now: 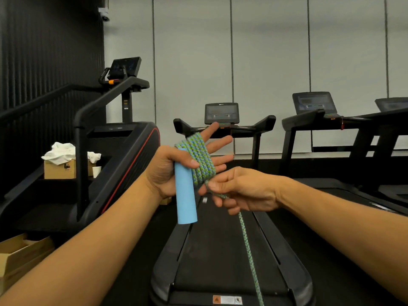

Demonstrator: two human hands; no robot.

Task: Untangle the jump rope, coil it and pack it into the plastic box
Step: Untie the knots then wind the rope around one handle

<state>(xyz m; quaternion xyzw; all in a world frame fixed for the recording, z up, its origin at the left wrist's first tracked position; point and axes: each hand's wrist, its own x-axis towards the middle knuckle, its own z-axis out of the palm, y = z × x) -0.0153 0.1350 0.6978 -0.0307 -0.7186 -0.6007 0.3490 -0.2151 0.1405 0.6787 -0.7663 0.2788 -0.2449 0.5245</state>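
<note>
Gripping upright handle (pixel 185 195), left hand (pixel 167 171) fingers spread, right hand (pixel 238 191) pinching rope (pixel 202 160).

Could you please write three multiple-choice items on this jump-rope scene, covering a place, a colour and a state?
1. Where is the rope coiled?
A. Around the left hand's fingers
B. On the treadmill belt
C. Around the right wrist

2. What colour is the handle?
A. Red
B. Light blue
C. Black

3. What is the right hand doing?
A. Hanging empty
B. Holding a cup
C. Pinching the rope

A: the rope loops around the left hand.
B: the handle is light blue.
C: the right hand has a grip on the strand trailing down over the treadmill.
</note>
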